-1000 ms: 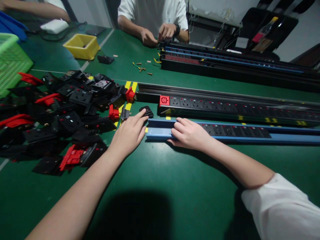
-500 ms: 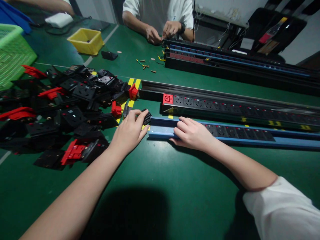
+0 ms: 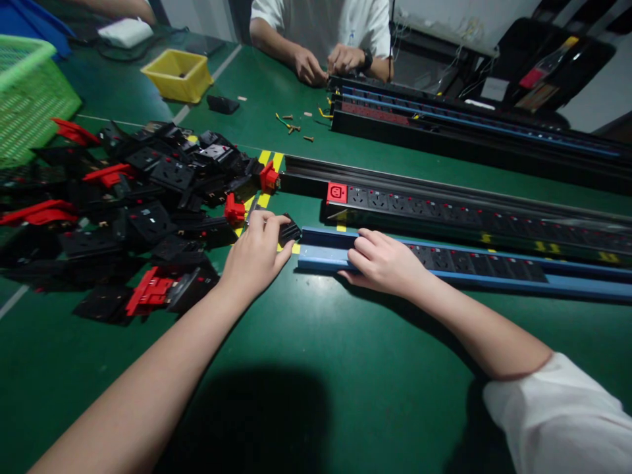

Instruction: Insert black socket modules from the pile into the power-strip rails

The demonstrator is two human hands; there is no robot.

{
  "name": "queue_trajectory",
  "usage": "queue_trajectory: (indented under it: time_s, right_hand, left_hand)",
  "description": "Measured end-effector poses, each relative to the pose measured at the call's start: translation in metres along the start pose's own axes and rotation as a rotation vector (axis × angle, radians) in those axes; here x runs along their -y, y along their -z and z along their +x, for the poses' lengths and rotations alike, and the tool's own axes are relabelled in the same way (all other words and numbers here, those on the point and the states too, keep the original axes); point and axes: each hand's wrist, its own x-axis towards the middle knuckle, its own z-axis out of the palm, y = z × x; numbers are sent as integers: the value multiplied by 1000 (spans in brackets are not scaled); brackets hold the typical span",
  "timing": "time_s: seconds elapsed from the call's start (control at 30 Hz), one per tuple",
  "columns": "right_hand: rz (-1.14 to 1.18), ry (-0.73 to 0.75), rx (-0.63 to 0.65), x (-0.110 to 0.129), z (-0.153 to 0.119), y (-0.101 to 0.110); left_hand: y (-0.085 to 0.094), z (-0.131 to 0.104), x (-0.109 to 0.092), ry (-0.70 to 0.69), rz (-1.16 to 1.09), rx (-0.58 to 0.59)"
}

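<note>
My left hand (image 3: 253, 252) is closed on a black socket module (image 3: 290, 230), just off the near-left end of a blue metal channel (image 3: 322, 261). My right hand (image 3: 386, 263) wraps over that channel, with the thumb low on its front side. What lies under the right palm is hidden. To the right of this hand, a row of black socket modules (image 3: 461, 262) sits inside the channel. Behind it lies a black channel (image 3: 409, 216) holding more black sockets, with a red socket (image 3: 337, 193) at its left end.
A heap of loose black and red socket modules (image 3: 148, 227) covers the left. Beyond stand a green basket (image 3: 29, 99) and a yellow bin (image 3: 180, 82). Several screws (image 3: 295, 128) lie mid-table. Across the table, a co-worker's hands (image 3: 328, 62) are at more channels (image 3: 385, 125).
The view has shifted slightly, so the scene sits a little further right. My left hand still holds the black module and my right hand stays on the blue channel.
</note>
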Motion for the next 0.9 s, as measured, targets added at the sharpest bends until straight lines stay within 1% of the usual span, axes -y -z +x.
queue_trajectory:
  time_s: [0.2,0.4,0.63,0.77,0.9]
  right_hand:
    - [39,-15,-2,0,-1,-3]
    - [-14,1,-24,1,0,-2]
    - [11,-2,-10,0,-1,-2]
    - [39,-7,-16,0,0,-2]
    - [-1,6,-28,0,0,-1]
  left_hand:
    - [-1,0,2,29,-49,-40]
    - [-1,1,4,66,-99,-51]
    - [1,0,1,64,-61,-48]
    - [1,0,1,56,-70,-72]
    - [3,0,1,58,-99,-83]
